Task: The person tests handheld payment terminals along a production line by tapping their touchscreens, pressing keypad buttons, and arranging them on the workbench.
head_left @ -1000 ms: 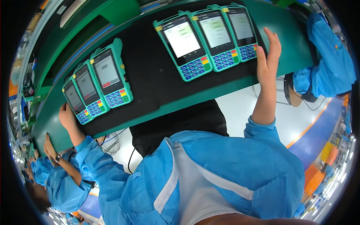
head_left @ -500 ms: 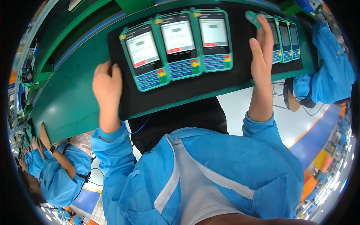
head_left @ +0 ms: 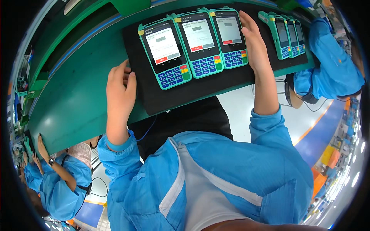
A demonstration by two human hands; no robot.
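Three teal card payment terminals stand side by side on a black mat (head_left: 162,99): a left one (head_left: 175,75), a middle one (head_left: 208,65) and a right one (head_left: 235,59). All lie face up with lit white screens and blue keypads. My right hand (head_left: 254,48) is open, its fingers stretched along the outer side of the right terminal; whether it presses on it cannot be made out. At the mat's left edge, my left hand (head_left: 121,86) has loosely bent fingers and its thumb apart, with nothing seen in it.
Several more terminals (head_left: 287,36) with dark screens stand at the far right. The green table (head_left: 77,96) extends to the left, with green rails (head_left: 92,34) behind. Co-workers in blue sit at the right (head_left: 329,65) and lower left (head_left: 63,192).
My right hand has come left, from near the dark-screened terminals to the right terminal's side. The lit terminals and the mat's left edge appear farther right, my left hand likewise.
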